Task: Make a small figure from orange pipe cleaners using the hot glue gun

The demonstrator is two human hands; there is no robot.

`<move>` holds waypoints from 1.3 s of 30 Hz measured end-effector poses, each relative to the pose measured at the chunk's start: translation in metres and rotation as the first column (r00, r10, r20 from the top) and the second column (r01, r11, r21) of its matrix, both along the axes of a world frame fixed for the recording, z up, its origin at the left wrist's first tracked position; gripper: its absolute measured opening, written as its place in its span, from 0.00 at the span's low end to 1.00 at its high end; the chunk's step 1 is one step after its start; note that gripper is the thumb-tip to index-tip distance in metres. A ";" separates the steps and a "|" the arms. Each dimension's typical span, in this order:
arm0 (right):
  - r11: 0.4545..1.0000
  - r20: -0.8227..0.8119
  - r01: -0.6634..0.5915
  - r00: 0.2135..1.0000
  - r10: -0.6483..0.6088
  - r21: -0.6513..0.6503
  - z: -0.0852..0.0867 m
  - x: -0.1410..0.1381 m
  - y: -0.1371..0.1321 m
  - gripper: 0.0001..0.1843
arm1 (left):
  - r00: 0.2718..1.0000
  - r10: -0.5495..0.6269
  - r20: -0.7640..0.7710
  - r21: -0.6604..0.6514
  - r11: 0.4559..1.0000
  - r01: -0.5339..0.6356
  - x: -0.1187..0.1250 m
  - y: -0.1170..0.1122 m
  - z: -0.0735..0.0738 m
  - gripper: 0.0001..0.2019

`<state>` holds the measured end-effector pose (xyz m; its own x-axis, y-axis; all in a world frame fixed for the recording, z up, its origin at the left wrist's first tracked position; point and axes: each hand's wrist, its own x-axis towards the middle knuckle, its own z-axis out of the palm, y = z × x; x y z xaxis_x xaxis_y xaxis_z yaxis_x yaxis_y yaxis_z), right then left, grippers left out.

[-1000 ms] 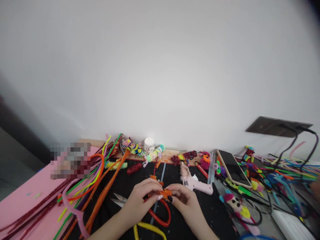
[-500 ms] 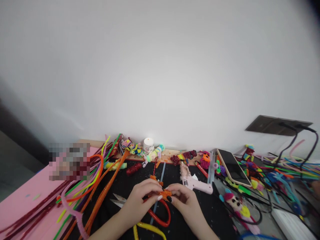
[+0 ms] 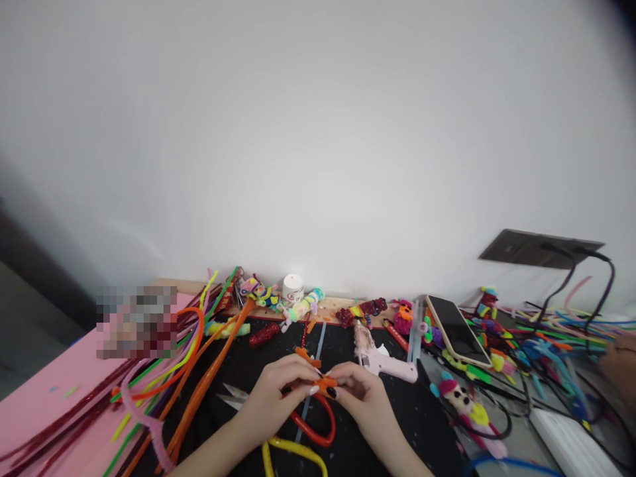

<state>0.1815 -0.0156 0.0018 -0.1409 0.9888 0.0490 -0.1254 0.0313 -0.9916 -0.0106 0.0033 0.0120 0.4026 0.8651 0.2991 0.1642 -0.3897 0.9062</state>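
Observation:
My left hand (image 3: 282, 391) and my right hand (image 3: 358, 394) meet over the black mat (image 3: 238, 368), fingertips pinched from both sides on a small orange pipe-cleaner piece (image 3: 325, 382). The fingers cover part of it. Another short orange piece (image 3: 309, 358) lies just beyond my left fingers. Under my hands are scissors: their blades (image 3: 232, 396) point left, and a red handle loop (image 3: 332, 430) shows between my wrists. A yellow loop (image 3: 303, 449) lies nearer to me. Beyond my right hand is a pale pink glue gun (image 3: 392, 366), lying on its side.
Long pipe cleaners (image 3: 203, 384) in many colours spread over the left side and a pink board (image 3: 44, 397). Pipe-cleaner figures and a white paper cup (image 3: 293, 290) line the wall. At right are a phone (image 3: 457, 331), a doll (image 3: 470, 411), cables and another person's hand (image 3: 621, 364).
The view has shifted slightly, and the things on the right appear further left. Both my hands keep their pinch on the orange piece. More of the other person's hand shows at the right edge.

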 end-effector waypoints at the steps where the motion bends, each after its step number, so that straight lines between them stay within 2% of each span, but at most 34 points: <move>1: 1.000 0.004 0.002 1.000 -0.002 0.000 0.000 0.000 0.000 0.09 | 1.000 -0.001 -0.001 -0.002 1.000 0.001 0.000 0.000 0.000 0.07; 14: 0.999 -0.010 0.022 1.000 -0.022 -0.027 0.001 -0.002 -0.001 0.09 | 1.000 0.007 0.004 0.021 1.000 -0.007 0.000 0.001 -0.002 0.07; 26: 0.998 0.053 0.059 0.997 -0.058 -0.009 0.005 -0.005 -0.002 0.10 | 1.000 0.006 -0.002 0.048 0.999 -0.006 0.001 -0.001 -0.001 0.08; 32: 0.999 0.055 0.034 0.998 -0.033 -0.019 0.005 -0.006 -0.003 0.09 | 0.999 0.003 -0.036 0.041 0.999 -0.001 0.001 -0.001 0.001 0.08; 39: 1.000 0.019 -0.029 0.999 0.029 -0.009 0.009 -0.002 -0.005 0.13 | 0.998 0.051 -0.046 0.060 0.997 -0.048 -0.001 0.000 -0.002 0.08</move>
